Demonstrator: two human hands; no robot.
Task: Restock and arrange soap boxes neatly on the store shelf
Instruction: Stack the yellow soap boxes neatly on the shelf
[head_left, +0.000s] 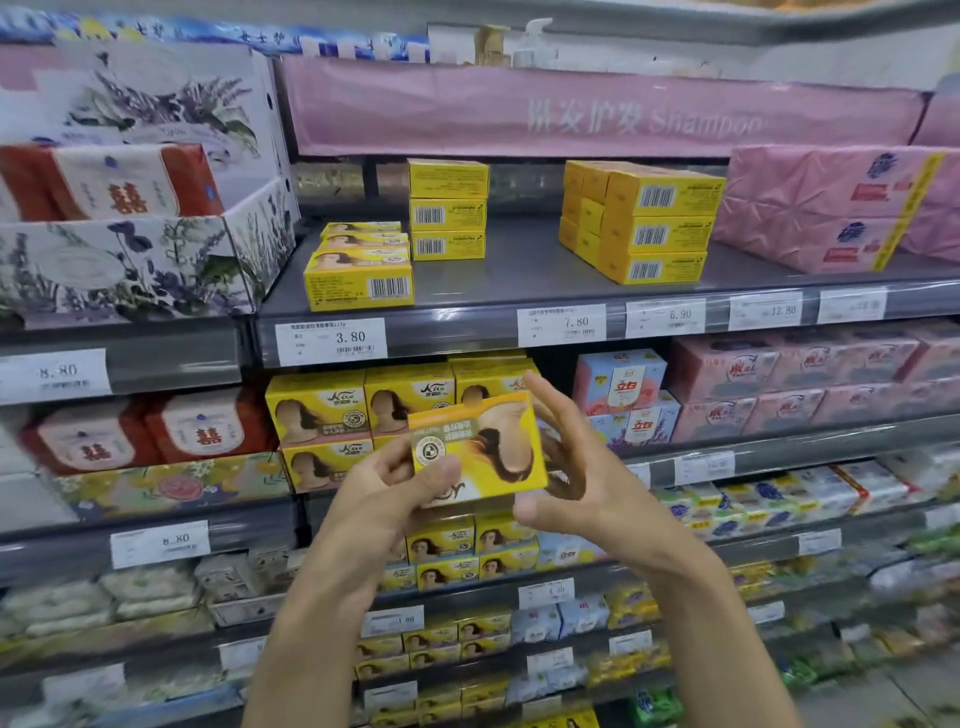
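Observation:
A yellow soap box (483, 447) with its print upside down is held in front of the second shelf. My left hand (395, 483) grips its lower left corner, thumb on the front face. My right hand (566, 467) touches its right end, fingers spread upward and thumb under the lower right corner. On the upper grey shelf (519, 280) lie a low row of the same yellow boxes (358, 270) at the left, a stack of three (448, 210) behind them, and a larger block of yellow boxes (644, 223) to the right.
More yellow boxes (363, 410) fill the second shelf behind my hands. Pink soap packs (841, 208) stand at the upper right, a floral display carton (135, 218) with red-and-white packs at the upper left. Lower shelves hold several mixed soaps. Price tags line each shelf edge.

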